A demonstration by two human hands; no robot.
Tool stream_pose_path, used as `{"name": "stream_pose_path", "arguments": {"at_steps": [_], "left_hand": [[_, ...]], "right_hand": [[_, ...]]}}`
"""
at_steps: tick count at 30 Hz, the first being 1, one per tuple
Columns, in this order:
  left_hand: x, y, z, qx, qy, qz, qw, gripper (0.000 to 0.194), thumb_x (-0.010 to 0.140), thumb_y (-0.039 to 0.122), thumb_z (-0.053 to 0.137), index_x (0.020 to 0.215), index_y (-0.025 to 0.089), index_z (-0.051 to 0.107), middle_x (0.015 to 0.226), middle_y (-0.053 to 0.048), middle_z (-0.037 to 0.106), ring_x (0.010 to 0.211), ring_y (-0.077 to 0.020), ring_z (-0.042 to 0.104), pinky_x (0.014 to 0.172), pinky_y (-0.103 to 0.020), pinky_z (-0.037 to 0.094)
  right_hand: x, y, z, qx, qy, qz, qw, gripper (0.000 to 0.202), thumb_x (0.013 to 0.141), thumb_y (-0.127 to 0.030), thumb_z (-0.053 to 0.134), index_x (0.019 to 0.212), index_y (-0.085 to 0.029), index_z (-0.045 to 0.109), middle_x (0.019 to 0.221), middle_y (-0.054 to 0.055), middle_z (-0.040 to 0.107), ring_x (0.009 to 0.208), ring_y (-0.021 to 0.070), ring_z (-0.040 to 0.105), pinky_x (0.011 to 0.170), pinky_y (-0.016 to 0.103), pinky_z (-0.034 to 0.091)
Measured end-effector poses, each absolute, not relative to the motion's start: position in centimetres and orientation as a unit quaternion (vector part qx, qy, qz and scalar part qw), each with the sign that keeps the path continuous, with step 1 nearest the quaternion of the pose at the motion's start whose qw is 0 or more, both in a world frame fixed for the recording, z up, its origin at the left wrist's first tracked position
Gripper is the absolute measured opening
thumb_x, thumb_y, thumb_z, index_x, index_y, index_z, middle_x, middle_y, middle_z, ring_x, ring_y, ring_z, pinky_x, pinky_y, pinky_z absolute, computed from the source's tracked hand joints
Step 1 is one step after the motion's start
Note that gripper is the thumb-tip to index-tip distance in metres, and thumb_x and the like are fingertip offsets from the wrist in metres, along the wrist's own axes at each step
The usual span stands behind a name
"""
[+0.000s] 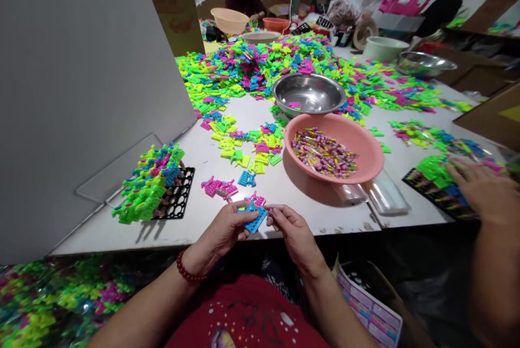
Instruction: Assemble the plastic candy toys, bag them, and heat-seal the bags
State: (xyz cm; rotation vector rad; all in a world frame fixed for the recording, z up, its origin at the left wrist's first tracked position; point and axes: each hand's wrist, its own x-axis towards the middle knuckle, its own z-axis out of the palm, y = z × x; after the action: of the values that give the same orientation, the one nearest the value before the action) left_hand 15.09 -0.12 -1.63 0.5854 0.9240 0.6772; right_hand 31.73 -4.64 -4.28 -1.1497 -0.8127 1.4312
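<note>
My left hand point(227, 223) grips a blue plastic piece point(255, 220), flat with a row of small slots, over the table's front edge. At its right end my right hand point(290, 226) pinches something small, mostly hidden by the fingertips. Just beyond my hands lie pink plastic pieces point(219, 187) and a blue one point(247, 178). To the left, a black rack point(179, 196) with round holes carries rows of upright coloured pieces point(150, 182). A pink bowl point(376, 155) at right holds many small wrapped sticks point(320, 153).
A steel bowl point(311, 93) stands behind the pink one, before a large heap of coloured pieces point(244, 60). Clear plastic packs point(385, 193) lie at right. A co-worker's hand point(479, 185) is over another filled rack point(434, 185). A grey panel point(89, 77) rises at left.
</note>
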Motion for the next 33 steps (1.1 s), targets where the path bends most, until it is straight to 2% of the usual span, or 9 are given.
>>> {"name": "stream_pose_path", "arguments": {"at_steps": [4, 12, 18, 20, 25, 27, 30, 33], "left_hand": [[15.2, 0.0, -1.6, 0.283, 0.434, 0.317, 0.794, 0.042, 0.055, 0.036, 0.091, 0.08, 0.013, 0.065, 0.058, 0.002, 0.059, 0.04, -0.0039, 0.041, 0.034, -0.015, 0.023], [15.3, -0.1, -1.6, 0.338, 0.441, 0.302, 0.774, 0.04, 0.059, 0.04, 0.086, 0.081, 0.013, 0.066, 0.058, 0.001, 0.059, 0.037, -0.0051, 0.04, 0.031, -0.017, 0.024], [15.1, -0.9, -0.7, 0.489, 0.509, 0.308, 0.638, 0.04, 0.071, 0.046, 0.077, 0.093, 0.016, 0.063, 0.058, 0.003, 0.057, 0.042, -0.0091, 0.048, 0.037, -0.018, 0.036], [15.1, -0.8, -0.6, 0.492, 0.503, 0.313, 0.638, 0.04, 0.071, 0.046, 0.077, 0.093, 0.016, 0.063, 0.059, 0.003, 0.057, 0.043, -0.009, 0.048, 0.037, -0.018, 0.035], [15.5, -0.1, -1.4, 0.319, 0.462, 0.282, 0.778, 0.046, 0.054, 0.041, 0.086, 0.08, 0.012, 0.062, 0.057, 0.003, 0.055, 0.035, -0.0051, 0.037, 0.031, -0.019, 0.023], [15.8, -0.4, -1.6, 0.333, 0.472, 0.299, 0.759, 0.045, 0.056, 0.041, 0.085, 0.083, 0.013, 0.062, 0.056, 0.003, 0.055, 0.035, -0.006, 0.039, 0.031, -0.019, 0.025], [16.2, -1.2, -1.8, 0.418, 0.503, 0.351, 0.67, 0.041, 0.066, 0.044, 0.081, 0.089, 0.016, 0.061, 0.056, 0.004, 0.056, 0.04, -0.0082, 0.045, 0.035, -0.018, 0.032], [16.5, -1.5, -2.1, 0.401, 0.487, 0.359, 0.688, 0.04, 0.067, 0.043, 0.081, 0.089, 0.016, 0.061, 0.062, 0.002, 0.06, 0.041, -0.0079, 0.045, 0.036, -0.019, 0.033]], "right_hand": [[31.9, -4.7, -4.3, -0.498, -0.387, 0.571, 0.526, 0.03, 0.085, -0.046, 0.068, 0.099, -0.021, 0.074, 0.076, 0.001, 0.064, 0.073, 0.015, 0.051, 0.069, 0.027, 0.04], [32.4, -4.5, -4.5, -0.504, -0.441, 0.533, 0.517, 0.028, 0.085, -0.042, 0.069, 0.103, -0.022, 0.075, 0.09, 0.004, 0.072, 0.087, 0.0196, 0.063, 0.084, 0.033, 0.048], [32.5, -4.4, -4.5, -0.496, -0.508, 0.474, 0.521, 0.023, 0.092, -0.037, 0.063, 0.106, -0.023, 0.075, 0.103, 0.006, 0.072, 0.094, 0.02, 0.065, 0.083, 0.032, 0.051], [32.6, -4.4, -4.2, -0.492, -0.524, 0.465, 0.517, 0.023, 0.093, -0.036, 0.062, 0.107, -0.022, 0.074, 0.101, 0.006, 0.072, 0.092, 0.0199, 0.065, 0.082, 0.032, 0.052], [33.0, -4.5, -3.3, -0.488, -0.584, 0.419, 0.495, 0.023, 0.095, -0.033, 0.058, 0.107, -0.021, 0.074, 0.094, 0.006, 0.072, 0.087, 0.0192, 0.066, 0.079, 0.032, 0.052], [33.2, -4.5, -3.2, -0.49, -0.597, 0.409, 0.487, 0.023, 0.095, -0.032, 0.058, 0.107, -0.022, 0.074, 0.091, 0.006, 0.072, 0.084, 0.0189, 0.066, 0.077, 0.031, 0.052], [33.5, -4.3, -3.4, -0.491, -0.589, 0.422, 0.484, 0.022, 0.095, -0.032, 0.058, 0.105, -0.021, 0.074, 0.09, 0.005, 0.071, 0.083, 0.0184, 0.066, 0.076, 0.031, 0.051], [33.7, -4.1, -3.7, -0.492, -0.566, 0.457, 0.479, 0.022, 0.094, -0.034, 0.058, 0.104, -0.021, 0.072, 0.089, 0.005, 0.071, 0.083, 0.0187, 0.065, 0.075, 0.031, 0.051]]}}
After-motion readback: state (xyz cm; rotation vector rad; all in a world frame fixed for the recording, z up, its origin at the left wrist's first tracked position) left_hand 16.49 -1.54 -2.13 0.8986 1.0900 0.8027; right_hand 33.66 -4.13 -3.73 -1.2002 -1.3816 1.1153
